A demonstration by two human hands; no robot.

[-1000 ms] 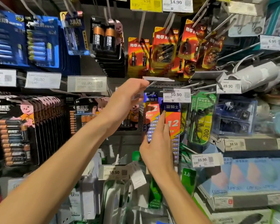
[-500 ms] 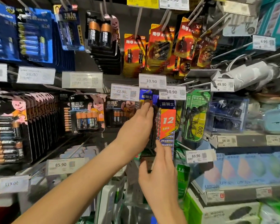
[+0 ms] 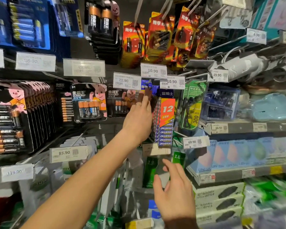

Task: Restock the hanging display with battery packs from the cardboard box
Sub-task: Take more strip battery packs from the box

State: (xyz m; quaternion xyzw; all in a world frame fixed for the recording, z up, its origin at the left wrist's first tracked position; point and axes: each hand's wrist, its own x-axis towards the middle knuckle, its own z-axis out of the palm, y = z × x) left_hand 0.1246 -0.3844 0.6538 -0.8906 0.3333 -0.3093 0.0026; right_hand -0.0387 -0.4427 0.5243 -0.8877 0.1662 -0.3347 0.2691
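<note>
Blue battery packs with an orange "12" panel (image 3: 166, 116) hang on a hook at the middle of the display, under two 10.90 price tags (image 3: 153, 70). My left hand (image 3: 139, 119) lies against the left side of these packs, fingers stretched up toward the blue header card (image 3: 146, 84) on the hook. My right hand (image 3: 173, 192) hovers lower down, apart from the packs, fingers relaxed and spread, holding nothing. The cardboard box is not in view.
Duracell packs (image 3: 88, 103) hang to the left, red-and-yellow battery packs (image 3: 157, 35) above. A green glasses pack (image 3: 191, 104) hangs right of the blue packs. Shelves with boxed goods (image 3: 220, 197) stand at the right. Green packs (image 3: 149, 172) hang below.
My right hand has let go of the blue pack and dropped down away from it. My left hand came down from the raised price tag, which flipped back down, onto the packs' side.
</note>
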